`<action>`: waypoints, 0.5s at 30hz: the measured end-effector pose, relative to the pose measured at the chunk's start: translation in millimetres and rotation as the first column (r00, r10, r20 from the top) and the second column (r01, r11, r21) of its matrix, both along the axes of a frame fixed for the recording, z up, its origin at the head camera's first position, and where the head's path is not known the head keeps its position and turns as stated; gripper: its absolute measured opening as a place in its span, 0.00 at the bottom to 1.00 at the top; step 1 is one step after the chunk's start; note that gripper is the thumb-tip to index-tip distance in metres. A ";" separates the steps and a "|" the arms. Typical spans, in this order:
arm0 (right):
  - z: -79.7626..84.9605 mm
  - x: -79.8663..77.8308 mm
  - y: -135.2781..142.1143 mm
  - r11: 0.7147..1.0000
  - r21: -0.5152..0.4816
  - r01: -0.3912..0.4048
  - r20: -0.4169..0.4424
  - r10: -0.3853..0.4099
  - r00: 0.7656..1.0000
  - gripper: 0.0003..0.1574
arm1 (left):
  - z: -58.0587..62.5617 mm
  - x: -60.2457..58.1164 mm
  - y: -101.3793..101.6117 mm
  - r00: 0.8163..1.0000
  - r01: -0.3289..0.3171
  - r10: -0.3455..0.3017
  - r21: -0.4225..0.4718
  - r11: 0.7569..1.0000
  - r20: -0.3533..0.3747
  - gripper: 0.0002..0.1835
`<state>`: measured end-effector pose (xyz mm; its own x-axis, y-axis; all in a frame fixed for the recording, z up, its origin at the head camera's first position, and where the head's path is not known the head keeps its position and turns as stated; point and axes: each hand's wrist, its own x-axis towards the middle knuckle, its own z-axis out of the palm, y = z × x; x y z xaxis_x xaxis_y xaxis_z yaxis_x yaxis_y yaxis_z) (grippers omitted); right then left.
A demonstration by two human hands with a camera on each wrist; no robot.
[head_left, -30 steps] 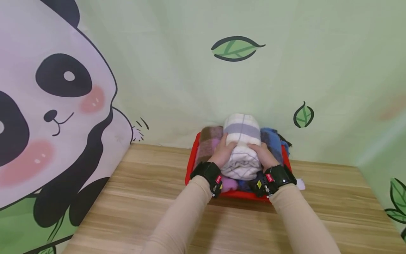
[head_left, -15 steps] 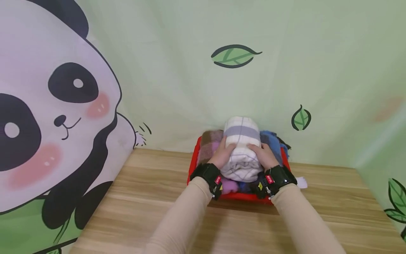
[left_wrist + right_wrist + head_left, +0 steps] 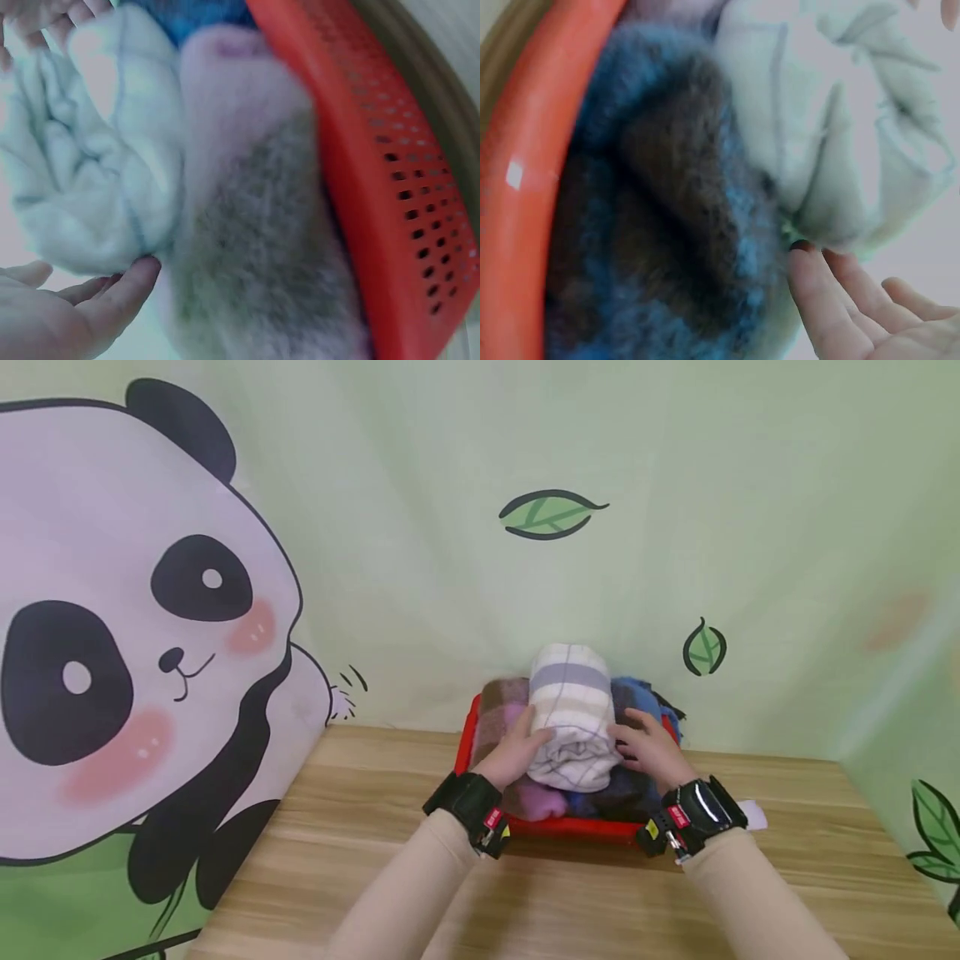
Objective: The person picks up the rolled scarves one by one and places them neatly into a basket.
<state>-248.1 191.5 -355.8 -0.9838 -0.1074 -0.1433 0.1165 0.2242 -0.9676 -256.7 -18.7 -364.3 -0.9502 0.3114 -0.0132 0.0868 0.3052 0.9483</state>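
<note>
A rolled white scarf-like cloth with grey stripes lies on top of two other rolls in a red basket. To its left is a fuzzy brown and pink checked roll; to its right, a blue and dark checked roll. My left hand is beside the white roll, its fingertips right at the cloth's lower left side. My right hand hovers at the other side with fingers spread and loosely bent. In the right wrist view the fingertips are just below the white cloth.
The basket stands on a wood-grain table, close against a light green backdrop printed with leaves and a panda. A small white tag shows right of the basket. The basket's side is perforated.
Both hands have loosened from the white roll and moved outward, the right hand farther. The roll stays in the basket. The head view has tilted up slightly.
</note>
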 end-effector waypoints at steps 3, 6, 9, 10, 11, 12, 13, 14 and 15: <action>-1.5 14.2 4.4 0.998 -0.021 -0.056 -0.049 0.055 0.997 0.41 | 0.2 12.1 -5.9 0.999 0.045 -0.045 0.006 0.999 0.003 0.37; -2.5 31.5 7.1 0.994 -0.007 -0.113 -0.090 0.112 0.990 0.40 | 1.1 25.1 -11.1 0.997 0.083 -0.083 0.000 0.997 0.009 0.37; -3.6 48.9 9.8 0.990 0.066 -0.128 -0.130 0.135 0.982 0.40 | 1.2 38.0 -16.0 0.992 0.119 -0.120 -0.027 0.993 -0.031 0.36; -4.7 54.4 10.0 0.988 0.097 -0.122 -0.146 0.135 0.980 0.40 | 0.6 42.4 -17.8 0.990 0.125 -0.128 -0.046 0.991 -0.067 0.36; -6.4 59.4 9.8 0.985 0.134 -0.111 -0.166 0.133 0.977 0.40 | -0.2 47.2 -19.5 0.986 0.121 -0.129 -0.080 0.989 -0.104 0.36; -8.7 64.3 9.5 0.978 0.181 -0.101 -0.184 0.135 0.974 0.41 | -2.3 51.9 -21.2 0.980 0.108 -0.127 -0.125 0.986 -0.155 0.37; -12.0 68.4 8.7 0.969 0.232 -0.083 -0.212 0.134 0.968 0.42 | -5.2 56.6 -22.6 0.971 0.079 -0.117 -0.181 0.980 -0.210 0.38; -16.0 72.2 7.6 0.954 0.293 -0.061 -0.246 0.137 0.960 0.43 | -8.7 61.1 -23.6 0.959 0.038 -0.103 -0.242 0.970 -0.263 0.38; -20.6 75.6 6.2 0.934 0.355 -0.034 -0.280 0.141 0.950 0.44 | -13.3 65.1 -24.3 0.945 -0.013 -0.089 -0.310 0.951 -0.314 0.39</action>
<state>-172.6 197.7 -376.5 -0.9753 -0.1922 0.1090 -0.1982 0.5431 -0.8159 -191.6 -43.0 -377.6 -0.9065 0.3771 0.1898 0.3873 0.5640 0.7293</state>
